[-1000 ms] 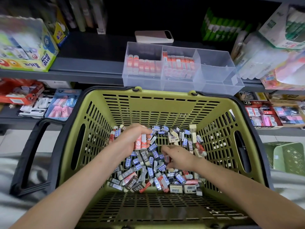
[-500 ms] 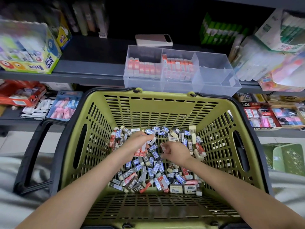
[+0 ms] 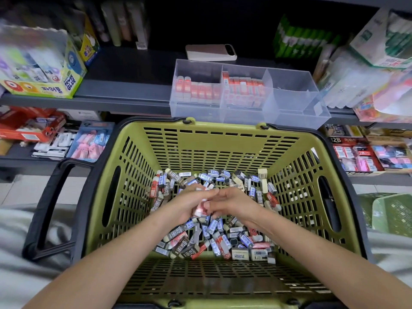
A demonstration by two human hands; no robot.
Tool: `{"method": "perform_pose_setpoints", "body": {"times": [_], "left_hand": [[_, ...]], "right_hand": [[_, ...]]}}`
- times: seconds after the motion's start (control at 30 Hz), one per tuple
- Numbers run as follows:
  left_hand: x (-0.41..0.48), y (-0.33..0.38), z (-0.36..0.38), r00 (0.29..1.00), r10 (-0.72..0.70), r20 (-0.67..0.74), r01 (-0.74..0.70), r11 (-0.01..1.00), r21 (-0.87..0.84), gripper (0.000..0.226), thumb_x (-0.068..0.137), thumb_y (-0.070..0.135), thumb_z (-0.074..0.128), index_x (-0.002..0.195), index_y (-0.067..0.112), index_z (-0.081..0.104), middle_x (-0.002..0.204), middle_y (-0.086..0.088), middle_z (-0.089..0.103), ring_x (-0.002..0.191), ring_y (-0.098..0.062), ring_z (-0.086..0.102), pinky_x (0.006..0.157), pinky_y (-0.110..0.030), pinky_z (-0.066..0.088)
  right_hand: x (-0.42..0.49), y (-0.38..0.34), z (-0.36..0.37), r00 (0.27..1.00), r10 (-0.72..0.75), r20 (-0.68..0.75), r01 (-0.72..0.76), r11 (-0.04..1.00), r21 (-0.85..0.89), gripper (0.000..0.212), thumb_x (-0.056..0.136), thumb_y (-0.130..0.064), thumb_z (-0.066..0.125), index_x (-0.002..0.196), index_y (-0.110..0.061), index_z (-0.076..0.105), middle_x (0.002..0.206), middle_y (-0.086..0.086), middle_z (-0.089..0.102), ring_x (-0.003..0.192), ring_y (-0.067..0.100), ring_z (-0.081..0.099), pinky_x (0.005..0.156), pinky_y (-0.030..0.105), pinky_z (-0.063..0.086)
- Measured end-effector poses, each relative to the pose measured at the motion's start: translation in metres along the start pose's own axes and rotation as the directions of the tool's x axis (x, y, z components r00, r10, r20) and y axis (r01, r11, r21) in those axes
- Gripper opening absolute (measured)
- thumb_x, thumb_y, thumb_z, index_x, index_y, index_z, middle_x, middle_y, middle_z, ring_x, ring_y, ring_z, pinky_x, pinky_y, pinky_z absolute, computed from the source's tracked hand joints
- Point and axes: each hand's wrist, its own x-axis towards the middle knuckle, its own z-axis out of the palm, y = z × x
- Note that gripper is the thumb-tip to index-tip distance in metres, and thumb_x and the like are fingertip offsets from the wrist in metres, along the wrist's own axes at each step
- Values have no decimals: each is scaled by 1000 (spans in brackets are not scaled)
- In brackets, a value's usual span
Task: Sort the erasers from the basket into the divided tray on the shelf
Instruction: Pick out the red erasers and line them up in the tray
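A green basket (image 3: 209,143) with a black rim holds a heap of erasers (image 3: 214,233) in blue, red and brown sleeves. My left hand (image 3: 187,204) and my right hand (image 3: 234,202) meet over the middle of the heap. Red-sleeved erasers (image 3: 200,208) sit between the two hands, the left hand closed around them and the right fingertips touching them. A clear divided tray (image 3: 289,117) stands on the shelf behind the basket. Its left and middle compartments hold rows of red erasers (image 3: 243,88); its right compartment looks bare.
A phone (image 3: 210,52) lies on the shelf behind the tray. A glue box (image 3: 44,72) stands at the left, packaged stationery (image 3: 367,70) at the right. Lower shelves hold more eraser packs (image 3: 365,155). A black basket handle (image 3: 49,208) hangs left.
Both hands have lifted from separate spots in the heap and come together at the centre. The left hand still holds red erasers; the right hand now touches them.
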Motion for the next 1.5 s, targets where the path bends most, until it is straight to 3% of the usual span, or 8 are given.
{"method": "perform_pose_setpoints", "body": {"times": [0.1,0.2,0.4,0.67,0.8,0.9,1.13,1.5], "left_hand": [[-1,0,-1,997,9,-73,-8,1000,16,44,82,10,71,119,-1,49,80,-13,63,60,-20,60,50,-28,51],[-1,5,-8,996,-2,-93,0,1000,-22,47,81,0,70,121,1,45,70,-13,60,48,-17,57,43,-26,49],[-5,8,-14,999,4,-35,-1,995,97,55,74,1,76,119,2,46,75,-14,67,53,-18,62,50,-27,55],[-8,2,-12,997,-9,81,-14,960,280,64,70,23,80,125,12,51,117,-13,63,104,-23,59,88,-33,44],[-11,8,-4,952,-77,297,60,996,66,49,69,15,78,113,12,54,90,-8,75,83,-20,71,78,-37,57],[-14,9,0,956,-68,286,68,998,9,48,71,3,76,110,17,51,71,-4,74,61,-13,71,44,-21,52],[-11,14,1,981,13,194,6,995,-97,54,59,4,78,103,19,51,82,-16,74,73,-27,72,55,-34,58],[-13,15,0,985,39,167,-26,997,-74,56,64,5,79,110,17,50,80,-12,74,67,-21,72,53,-31,58]], "right_hand": [[-7,13,-3,994,48,-94,-73,958,-277,11,79,-22,73,80,-11,73,76,4,72,67,13,65,68,28,57],[-8,37,-6,975,71,-210,-221,398,-891,41,76,-54,67,85,-14,74,85,1,73,77,13,68,73,29,55],[1,62,12,986,-91,-137,-128,95,-987,38,78,-52,63,80,-16,72,85,0,65,90,19,56,75,27,47],[-10,7,-17,971,173,-168,-192,976,-103,6,78,-16,71,79,-10,71,69,3,68,61,10,59,56,17,47],[-18,-11,-38,992,106,-65,-99,990,102,14,79,-6,67,93,-4,70,80,8,73,71,16,68,64,22,55],[-22,-1,-57,952,265,-156,-297,922,-247,19,86,-11,62,102,-1,65,91,14,72,76,16,70,65,21,56],[-28,58,-72,875,128,-467,-479,84,-874,44,73,-47,73,101,-16,61,87,-5,63,73,11,61,64,25,55],[4,45,-71,934,66,-351,-278,751,-599,23,76,-26,76,84,-10,61,68,0,57,53,13,49,53,25,44]]}}
